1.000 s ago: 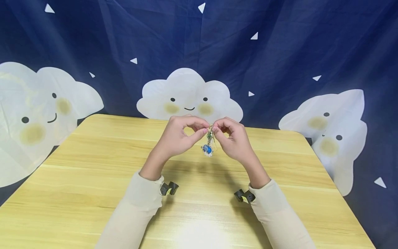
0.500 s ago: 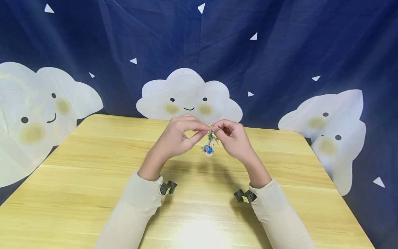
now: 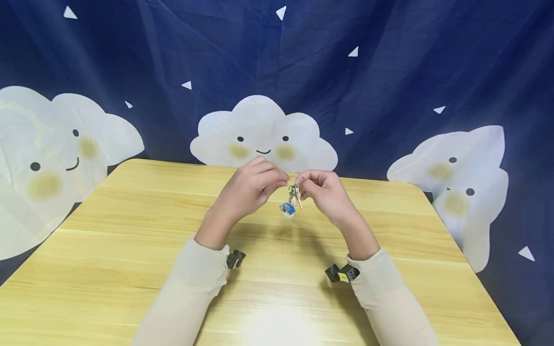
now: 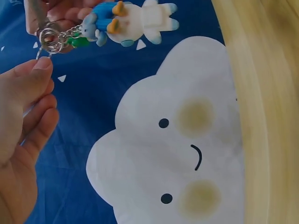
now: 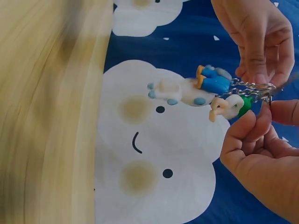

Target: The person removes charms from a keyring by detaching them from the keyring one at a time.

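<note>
In the head view both hands meet over the table with a key ring between their fingertips. My left hand point(image 3: 244, 192) pinches one side of the metal key ring point(image 4: 50, 41) with thumb and forefinger. My right hand point(image 3: 326, 197) pinches the ring's other side. From it, on short chains, dangle a blue-and-white animal figure charm point(image 4: 135, 23) and a smaller white charm point(image 5: 226, 107) with a green part point(image 5: 245, 106). A slim metal piece point(image 3: 299, 199), perhaps a key, hangs beside them. Fingers cover part of the ring.
Below the hands spreads a light wooden table point(image 3: 130, 230). A dark blue curtain point(image 3: 259, 57) with printed smiling clouds hangs behind its far edge. Small black cameras point(image 3: 235, 259) sit at both wrists.
The left hand has turned slightly and its fingertips have drawn a little left, so a thin piece of ring shows between the hands. The hanging charms have swung slightly.
</note>
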Motion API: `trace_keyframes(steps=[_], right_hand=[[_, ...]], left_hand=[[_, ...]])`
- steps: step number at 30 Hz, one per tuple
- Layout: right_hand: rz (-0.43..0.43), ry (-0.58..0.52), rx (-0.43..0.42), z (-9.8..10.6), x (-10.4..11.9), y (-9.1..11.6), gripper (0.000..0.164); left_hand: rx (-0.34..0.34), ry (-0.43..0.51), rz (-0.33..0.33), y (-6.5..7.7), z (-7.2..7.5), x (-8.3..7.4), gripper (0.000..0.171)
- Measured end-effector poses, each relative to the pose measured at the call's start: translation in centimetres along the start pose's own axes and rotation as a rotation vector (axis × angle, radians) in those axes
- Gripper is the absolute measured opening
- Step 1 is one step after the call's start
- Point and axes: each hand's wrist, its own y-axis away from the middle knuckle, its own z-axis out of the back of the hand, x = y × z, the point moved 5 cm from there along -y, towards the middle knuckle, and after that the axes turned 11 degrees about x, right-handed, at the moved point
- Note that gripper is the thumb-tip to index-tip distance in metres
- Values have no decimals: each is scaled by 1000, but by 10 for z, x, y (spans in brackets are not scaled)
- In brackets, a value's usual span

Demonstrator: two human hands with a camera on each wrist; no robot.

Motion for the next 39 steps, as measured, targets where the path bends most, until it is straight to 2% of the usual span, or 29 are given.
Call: trace_keyframes(steps=[7, 11, 16, 19, 25, 33, 39], right_hand=[[-45, -94, 23, 0, -2, 0, 21], [-56, -194, 61, -3, -2, -1, 20], [-71, -248, 125, -10, -1, -2, 19], [-61, -234, 128, -10, 1, -1, 18], [19, -125, 89, -4, 9, 3, 19], [269, 151, 4, -8, 28, 11, 10], [431, 277, -37, -15, 38, 15, 6]], left_hand=[[-1, -130, -15, 1, -7, 0, 6], [-37, -198, -45, -1, -8, -4, 10], [-86, -203, -65, -2, -6, -8, 20], [-101, -148, -60, -3, -6, -8, 16], [-123, 63, -3, -4, -4, -4, 3], [-196, 273, 100, -3, 6, 4, 9], [-231, 340, 144, 1, 10, 8, 8]])
